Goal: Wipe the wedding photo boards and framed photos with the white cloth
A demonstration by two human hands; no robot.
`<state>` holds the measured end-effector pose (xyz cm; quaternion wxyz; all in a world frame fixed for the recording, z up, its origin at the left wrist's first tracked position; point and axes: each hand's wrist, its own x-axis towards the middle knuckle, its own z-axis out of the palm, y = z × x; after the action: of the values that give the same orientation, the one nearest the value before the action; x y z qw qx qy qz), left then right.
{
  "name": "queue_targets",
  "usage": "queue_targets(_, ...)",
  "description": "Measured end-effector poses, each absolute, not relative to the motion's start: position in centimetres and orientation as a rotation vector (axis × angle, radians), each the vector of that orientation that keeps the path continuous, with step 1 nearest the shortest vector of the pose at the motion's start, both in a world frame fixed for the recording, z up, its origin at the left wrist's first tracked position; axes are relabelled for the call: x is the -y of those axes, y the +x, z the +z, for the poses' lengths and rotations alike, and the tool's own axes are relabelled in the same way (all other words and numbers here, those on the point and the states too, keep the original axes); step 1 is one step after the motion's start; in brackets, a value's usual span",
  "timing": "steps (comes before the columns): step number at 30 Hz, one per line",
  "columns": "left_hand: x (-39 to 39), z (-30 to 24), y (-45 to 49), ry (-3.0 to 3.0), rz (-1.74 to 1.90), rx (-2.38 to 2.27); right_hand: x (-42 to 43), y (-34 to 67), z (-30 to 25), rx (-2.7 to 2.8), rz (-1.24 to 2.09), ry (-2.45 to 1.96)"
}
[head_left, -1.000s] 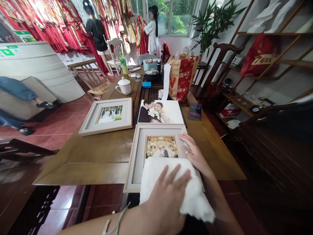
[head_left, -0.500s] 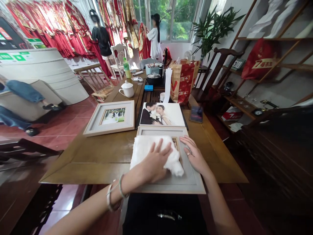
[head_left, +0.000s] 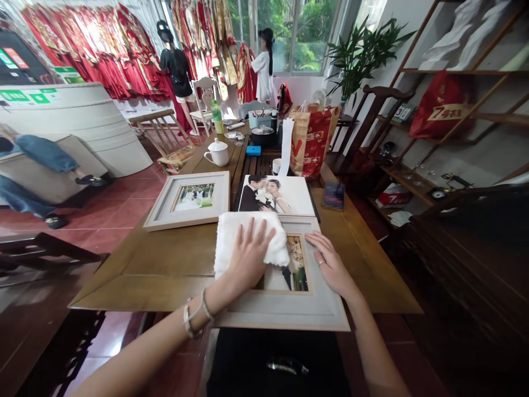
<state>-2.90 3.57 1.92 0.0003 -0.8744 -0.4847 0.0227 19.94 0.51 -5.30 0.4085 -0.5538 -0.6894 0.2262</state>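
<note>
A picture frame with a wide pale mat lies flat at the table's near edge. My left hand presses a white cloth onto its upper left part, fingers spread flat. The cloth hides that part of the frame and some of the photo inside it. On the frame's right side rests my right hand, fingers stretched along the border and a ring on one finger. Just beyond lies a large couple print. A second framed photo lies to the left.
Farther back on the wooden table are a white lidded mug, a green bottle, a blue box and a red-brown paper bag. A dark-screened device lies at right. Two people stand by hanging red garments.
My left hand has slid the cloth up and to the left, uncovering more of the photo in the frame. My right hand stays on the frame's right side.
</note>
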Motion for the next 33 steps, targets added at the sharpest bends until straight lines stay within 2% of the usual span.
queue_targets(6,-7.7,2.5,-3.9,-2.713,0.005,1.567,-0.6,19.9,-5.1,1.727,0.579,-1.379)
queue_targets(11,-7.6,2.0,-5.1,-2.785,0.074,1.547,-0.8,20.0,-4.2,1.645,0.675,-1.355)
queue_targets(15,-5.2,2.3,-5.2,-2.839,0.152,1.523,-0.6,20.0,-3.8,1.579,0.738,-1.374)
queue_targets(22,3.2,3.4,-6.3,-3.009,0.537,1.394,0.1,19.6,-4.1,1.552,0.67,-1.356)
queue_targets(27,5.7,2.9,-7.5,-3.066,0.363,1.375,0.1,19.7,-4.0,1.591,0.619,-1.34)
queue_targets(33,0.8,2.8,-6.1,-2.896,0.146,1.523,0.0,19.9,-3.6,1.723,0.646,-1.306)
